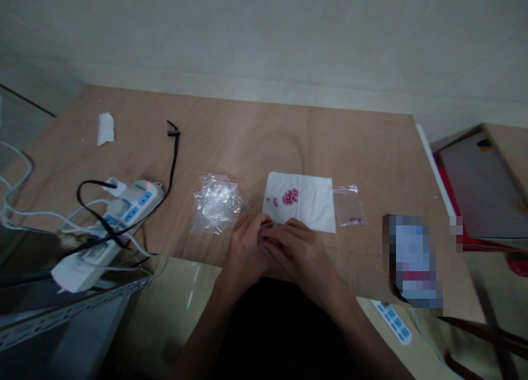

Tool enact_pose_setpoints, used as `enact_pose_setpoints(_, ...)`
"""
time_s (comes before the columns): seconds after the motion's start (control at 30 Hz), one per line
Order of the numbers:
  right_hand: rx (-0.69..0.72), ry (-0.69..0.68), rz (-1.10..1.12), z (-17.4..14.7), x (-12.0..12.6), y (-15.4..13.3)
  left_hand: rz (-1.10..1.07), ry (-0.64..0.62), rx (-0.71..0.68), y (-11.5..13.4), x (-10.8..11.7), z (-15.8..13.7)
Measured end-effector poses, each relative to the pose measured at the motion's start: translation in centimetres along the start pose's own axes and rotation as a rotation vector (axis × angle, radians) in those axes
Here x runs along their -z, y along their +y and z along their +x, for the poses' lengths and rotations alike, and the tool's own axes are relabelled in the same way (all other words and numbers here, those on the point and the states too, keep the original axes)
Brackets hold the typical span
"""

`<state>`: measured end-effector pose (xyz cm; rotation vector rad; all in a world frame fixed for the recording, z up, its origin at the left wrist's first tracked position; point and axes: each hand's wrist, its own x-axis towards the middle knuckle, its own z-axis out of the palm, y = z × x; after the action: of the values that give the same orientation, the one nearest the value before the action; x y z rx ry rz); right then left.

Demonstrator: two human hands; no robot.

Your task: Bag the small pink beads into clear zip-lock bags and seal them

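My left hand [249, 247] and my right hand [295, 248] meet at the table's near edge, fingers closed around a small clear zip bag [263, 240]. Most of that bag is hidden by my fingers, and its contents cannot be made out. Just beyond my hands lies a white paper sheet [315, 204] bearing a cluster of small pink beads [290, 196], with a few more to its left. To the left is a pile of clear zip bags [216, 204]. Right of the sheet rests another zip bag [348, 205] with a few dark pink pieces at its bottom.
A white power strip [136, 204] with tangled cables lies at the left. Farther back are a black cable [175, 154] and a white paper scrap [106, 128]. A blurred-out phone [414, 262] lies at the right, and a second power strip [394, 322] is below the table edge.
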<state>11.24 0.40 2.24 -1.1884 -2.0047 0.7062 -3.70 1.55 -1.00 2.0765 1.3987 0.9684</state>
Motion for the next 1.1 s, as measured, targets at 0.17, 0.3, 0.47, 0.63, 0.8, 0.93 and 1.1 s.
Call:
enact_pose_setpoints(0.17, -0.138, 0.127, -0.058, 1.8, -0.3, 3.1, 0.023, 0.099, 0.084, -0.8, 0.4, -0.2)
enact_pose_setpoints(0.3, -0.207, -0.024, -0.408, 3.8, -1.7, 6.1, 0.044, 0.133, 0.122, -1.3, 1.0, -0.5)
enact_pose_setpoints(0.47, -0.221, -0.115, -0.513, 4.1, -3.2, 6.6, 0.058, 0.124, 0.105, -1.6, 1.2, -0.7)
enact_pose_setpoints(0.63, -0.287, -0.187, -0.591, 3.9, -3.2, 5.6, 0.03, 0.117, 0.121, -1.8, 1.2, -0.5)
enact_pose_setpoints(0.8, -0.373, -0.227, -0.654, 4.7, -3.1, 4.9, 0.046, 0.124, 0.068, -2.1, 1.3, -0.5)
enact_pose_setpoints(0.93, -0.389, -0.25, -0.658, 5.0, -2.8, 4.7, 0.081, 0.135, 0.019, -2.3, 1.2, -0.6)
enact_pose_setpoints(1.1, -0.372, -0.233, -0.625, 4.8, -2.6, 5.0, 0.092, 0.126, 0.014, -2.2, 1.2, -0.6)
